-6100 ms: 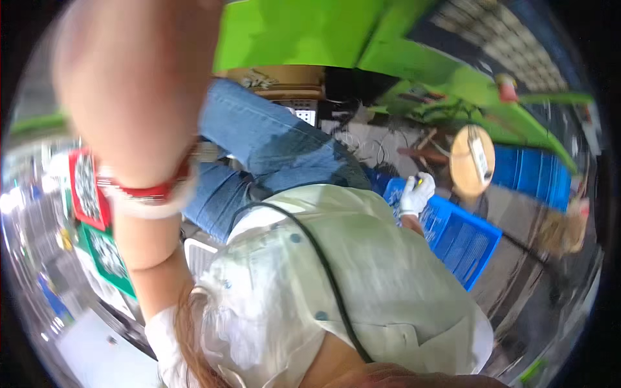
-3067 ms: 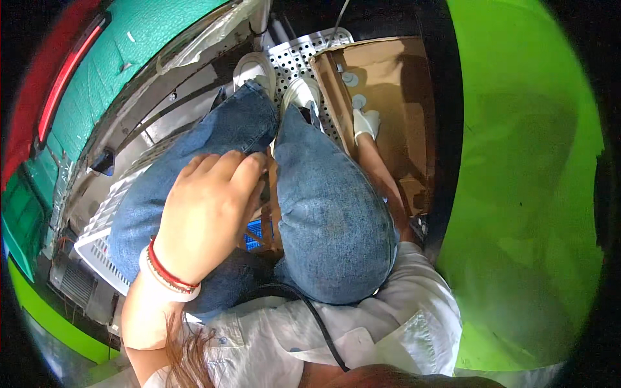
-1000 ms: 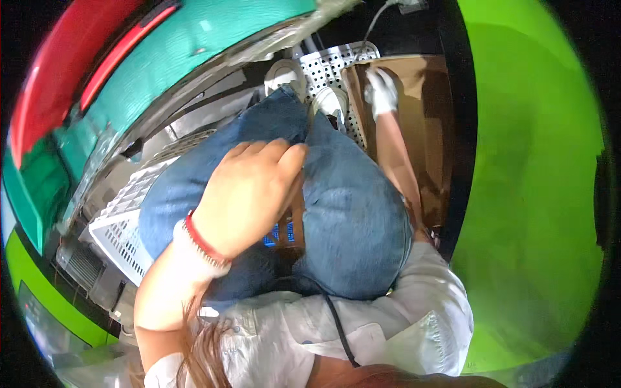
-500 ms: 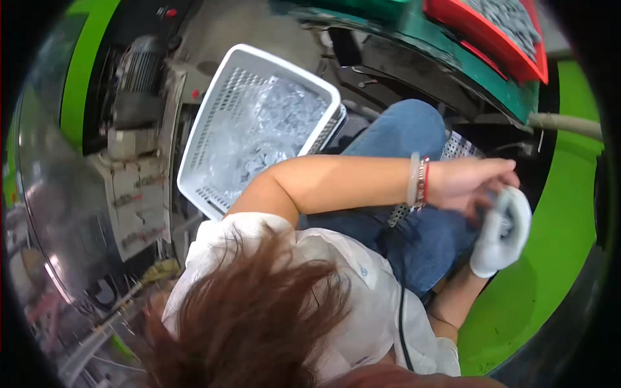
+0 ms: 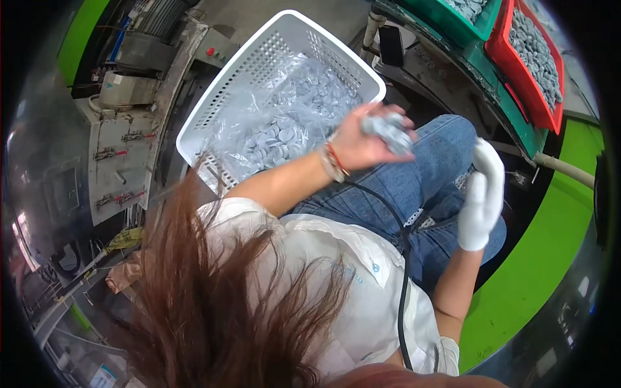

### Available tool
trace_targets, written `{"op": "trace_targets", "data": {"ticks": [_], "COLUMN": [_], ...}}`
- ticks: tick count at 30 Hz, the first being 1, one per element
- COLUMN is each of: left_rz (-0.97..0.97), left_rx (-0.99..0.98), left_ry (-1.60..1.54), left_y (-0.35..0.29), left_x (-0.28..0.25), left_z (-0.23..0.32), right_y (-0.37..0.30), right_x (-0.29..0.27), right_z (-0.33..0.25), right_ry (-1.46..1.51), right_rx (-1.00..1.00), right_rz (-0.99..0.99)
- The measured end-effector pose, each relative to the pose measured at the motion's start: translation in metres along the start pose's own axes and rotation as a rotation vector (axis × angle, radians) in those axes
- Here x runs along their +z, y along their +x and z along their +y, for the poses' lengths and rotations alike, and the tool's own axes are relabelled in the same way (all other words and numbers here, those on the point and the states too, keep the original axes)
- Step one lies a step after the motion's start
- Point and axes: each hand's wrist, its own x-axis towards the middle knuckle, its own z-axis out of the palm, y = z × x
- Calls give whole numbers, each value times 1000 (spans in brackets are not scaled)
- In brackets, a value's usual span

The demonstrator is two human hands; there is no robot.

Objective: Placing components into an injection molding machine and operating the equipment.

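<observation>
My left hand [image 5: 350,143] is bare, with bracelets at the wrist. It is cupped palm up around a handful of small grey discs [image 5: 388,132], somewhat blurred by motion. The hand is beside the right rim of a white perforated plastic basket [image 5: 278,45]. Inside the basket lie clear plastic bags with many round grey discs [image 5: 275,141]. My right hand [image 5: 482,197] wears a white glove. Its fingers are stretched upward above my right knee, and nothing shows in them.
At the upper right, a red tray [image 5: 511,81] and a green tray [image 5: 449,22] hold grey pieces on a green-edged bench. A black phone [image 5: 391,45] lies near the bench. Machinery with a grey panel [image 5: 119,168] is at left; a green surface [image 5: 517,291] curves along the right.
My left hand has moved left from the gloved hand to the basket's edge, with grey discs now visible in it. The gloved right hand has straightened its fingers. The head view has shifted.
</observation>
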Motion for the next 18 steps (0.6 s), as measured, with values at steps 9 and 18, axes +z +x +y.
{"op": "trace_targets", "data": {"ticks": [9,18], "left_rz": [585,928], "left_rx": [592,285], "left_ry": [174,393], "left_y": [-16,-73], "left_x": [-185,-325], "left_z": [170,215], "right_y": [-117,-176], "right_x": [-82,-113], "right_z": [52,71], "right_ry": [360,569], "right_rx": [675,709], "right_rz": [506,702]}}
